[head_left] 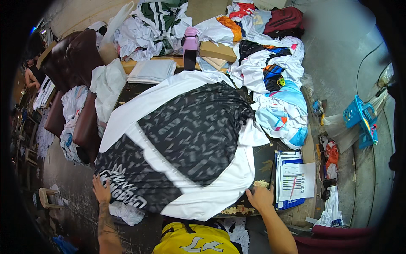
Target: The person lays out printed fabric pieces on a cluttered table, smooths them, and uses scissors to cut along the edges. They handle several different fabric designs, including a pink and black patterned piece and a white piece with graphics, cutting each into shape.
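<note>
A large printed fabric piece [198,135], black with grey marks and white panels, lies spread and partly rumpled over the dark table. White lettering shows on its lower left part. My left hand [102,189] rests at the cloth's near left edge, fingers spread and open, holding nothing. Close to the near right edge of the white border is my right hand [260,198], its thumb apart. The other fingers are too unclear to tell whether they grip anything. A thin dark stick-like thing [272,171] lies just beyond that hand.
Papers and a blue pad [289,203] lie at the table's right. Piled garments [275,80], a pink bottle [190,46], a cardboard box [218,51] and folded white cloth [151,71] line the far side. A brown armchair [69,59] stands left; a blue basket [359,112] hangs right.
</note>
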{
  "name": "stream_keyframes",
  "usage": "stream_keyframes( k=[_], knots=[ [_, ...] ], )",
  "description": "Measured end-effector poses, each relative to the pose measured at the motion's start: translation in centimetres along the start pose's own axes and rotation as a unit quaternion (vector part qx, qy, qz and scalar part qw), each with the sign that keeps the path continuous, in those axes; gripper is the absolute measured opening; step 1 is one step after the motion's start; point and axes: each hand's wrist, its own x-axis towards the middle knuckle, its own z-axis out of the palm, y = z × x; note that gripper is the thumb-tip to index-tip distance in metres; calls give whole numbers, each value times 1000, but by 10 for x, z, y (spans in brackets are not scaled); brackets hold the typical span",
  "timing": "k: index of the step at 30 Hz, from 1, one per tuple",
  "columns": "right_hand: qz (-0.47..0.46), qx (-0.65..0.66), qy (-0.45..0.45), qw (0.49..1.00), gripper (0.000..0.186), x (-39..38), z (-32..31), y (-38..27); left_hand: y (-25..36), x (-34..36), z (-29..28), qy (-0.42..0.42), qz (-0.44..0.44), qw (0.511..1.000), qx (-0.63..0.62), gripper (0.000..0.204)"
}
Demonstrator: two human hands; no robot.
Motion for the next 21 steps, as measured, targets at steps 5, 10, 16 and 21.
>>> stream_keyframes(
  k=[5,10,16,21],
  knots=[
    [-280,38,247,927,53,-36,35,-30,-23,15,-4,4,93,995,-33,80],
    [-111,81,67,988,62,-65,76,-43,-7,29,-13,-20,-137,982,-129,83],
    [-209,56,78,973,80,-39,127,-110,54,74,14,41,109,993,23,95],
    [-159,-50,115,979,89,155,-3,-90,223,198,31,7,50,996,70,98]
  ],
)
